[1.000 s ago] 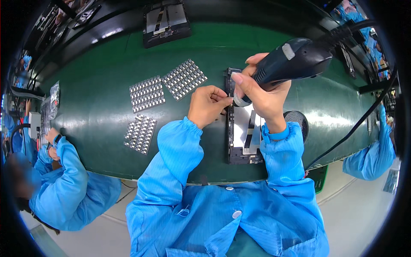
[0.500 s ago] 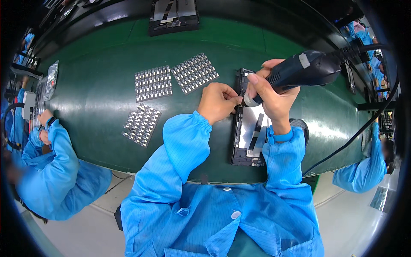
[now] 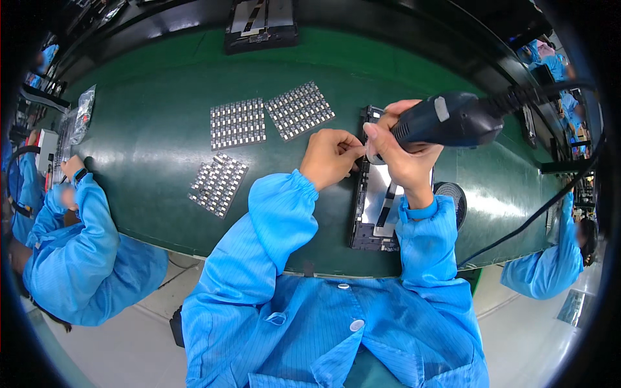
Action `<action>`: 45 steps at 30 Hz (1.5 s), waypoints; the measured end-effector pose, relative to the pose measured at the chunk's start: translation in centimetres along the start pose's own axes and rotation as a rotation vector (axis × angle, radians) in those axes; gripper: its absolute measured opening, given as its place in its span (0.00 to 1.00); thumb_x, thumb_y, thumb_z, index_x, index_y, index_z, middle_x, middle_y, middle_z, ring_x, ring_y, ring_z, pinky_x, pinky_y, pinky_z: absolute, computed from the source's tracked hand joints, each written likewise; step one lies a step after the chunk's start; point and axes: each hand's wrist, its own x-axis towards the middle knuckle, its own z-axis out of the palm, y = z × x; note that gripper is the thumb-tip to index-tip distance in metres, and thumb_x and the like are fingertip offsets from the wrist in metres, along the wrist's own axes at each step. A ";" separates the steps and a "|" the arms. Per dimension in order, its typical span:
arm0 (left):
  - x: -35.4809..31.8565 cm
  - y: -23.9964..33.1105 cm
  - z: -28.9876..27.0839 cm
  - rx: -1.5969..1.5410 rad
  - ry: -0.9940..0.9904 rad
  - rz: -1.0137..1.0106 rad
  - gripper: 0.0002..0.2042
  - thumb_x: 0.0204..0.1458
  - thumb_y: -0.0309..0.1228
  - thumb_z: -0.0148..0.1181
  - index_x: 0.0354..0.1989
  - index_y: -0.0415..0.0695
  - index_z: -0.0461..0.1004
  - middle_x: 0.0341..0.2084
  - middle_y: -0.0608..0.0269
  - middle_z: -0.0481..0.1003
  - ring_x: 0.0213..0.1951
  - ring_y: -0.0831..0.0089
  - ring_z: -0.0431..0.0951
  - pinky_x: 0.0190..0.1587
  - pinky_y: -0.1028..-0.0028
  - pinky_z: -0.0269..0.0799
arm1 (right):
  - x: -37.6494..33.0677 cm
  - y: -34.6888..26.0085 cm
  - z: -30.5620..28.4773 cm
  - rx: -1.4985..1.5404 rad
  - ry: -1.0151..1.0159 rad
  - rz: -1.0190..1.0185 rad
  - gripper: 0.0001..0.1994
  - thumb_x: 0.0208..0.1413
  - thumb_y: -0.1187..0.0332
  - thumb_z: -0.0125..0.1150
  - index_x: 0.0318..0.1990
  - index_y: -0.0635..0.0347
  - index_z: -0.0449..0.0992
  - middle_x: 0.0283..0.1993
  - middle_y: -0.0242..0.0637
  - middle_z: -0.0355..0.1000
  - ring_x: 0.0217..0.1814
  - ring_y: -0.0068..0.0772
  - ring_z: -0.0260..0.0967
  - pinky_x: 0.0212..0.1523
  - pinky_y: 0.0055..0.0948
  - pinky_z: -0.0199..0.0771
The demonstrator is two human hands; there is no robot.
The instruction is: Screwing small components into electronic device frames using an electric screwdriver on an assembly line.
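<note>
My right hand [image 3: 411, 161] is wrapped round a thick, dark corded hand tool [image 3: 462, 119] with a ridged cable end. Its grey nose points down and left at the upper part of a device housing [image 3: 374, 194], black-framed with a silver panel and a black strip. At that housing's left edge, close to the tool's nose, the fingers of my left hand [image 3: 328, 158] are pinched together; whatever is between them is hidden. Left of my left hand lie three sheets of small black-and-white parts: an upper left sheet [image 3: 237, 124], an upper right sheet [image 3: 299, 110] and a lower sheet [image 3: 220, 185].
Another open device housing [image 3: 262, 37] lies at the table's far edge. A round black object [image 3: 453, 200] sits beside my right forearm. The tool's cable [image 3: 537, 236] loops down the right side. Co-workers in blue sit at left [image 3: 77, 258] and right [image 3: 543, 258].
My right hand and the tool have shifted slightly left and its nose is more hidden. My left hand stays pinched at the housing's edge.
</note>
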 end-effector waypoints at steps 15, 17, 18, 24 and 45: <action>-1.7 -2.3 0.3 0.204 0.044 0.576 0.08 0.40 0.22 0.67 0.31 0.36 0.79 0.22 0.62 0.71 0.20 0.77 0.70 0.23 0.76 0.66 | -0.3 -0.6 -0.8 0.186 0.108 -0.030 0.16 0.44 0.84 0.65 0.42 0.69 0.69 0.22 0.33 0.71 0.21 0.17 0.67 0.21 0.18 0.67; -1.7 -2.3 0.3 0.199 0.040 0.557 0.07 0.41 0.21 0.67 0.31 0.36 0.79 0.22 0.61 0.72 0.20 0.76 0.70 0.23 0.76 0.66 | -0.3 -0.6 -0.8 0.164 0.118 -0.043 0.16 0.44 0.84 0.66 0.42 0.69 0.69 0.22 0.32 0.71 0.21 0.16 0.66 0.21 0.18 0.67; -1.8 -2.1 0.3 0.200 0.034 0.559 0.07 0.41 0.21 0.67 0.31 0.36 0.79 0.22 0.61 0.72 0.20 0.76 0.70 0.23 0.76 0.66 | -0.2 -0.7 -0.8 0.176 0.117 -0.049 0.16 0.44 0.84 0.66 0.42 0.69 0.69 0.23 0.32 0.71 0.21 0.16 0.66 0.21 0.17 0.66; -1.7 -1.7 0.2 0.236 0.038 0.555 0.06 0.43 0.21 0.66 0.31 0.35 0.79 0.21 0.61 0.72 0.21 0.76 0.71 0.23 0.77 0.66 | 0.0 -0.8 -1.1 0.170 0.122 -0.073 0.16 0.44 0.84 0.65 0.42 0.69 0.70 0.22 0.32 0.71 0.22 0.16 0.66 0.21 0.16 0.66; -1.4 -2.3 0.2 0.153 0.047 0.464 0.14 0.35 0.25 0.73 0.31 0.35 0.77 0.23 0.62 0.73 0.21 0.79 0.71 0.24 0.77 0.69 | 0.7 -0.7 -1.2 0.164 0.123 -0.066 0.15 0.45 0.84 0.65 0.41 0.68 0.69 0.22 0.33 0.71 0.21 0.18 0.67 0.20 0.17 0.67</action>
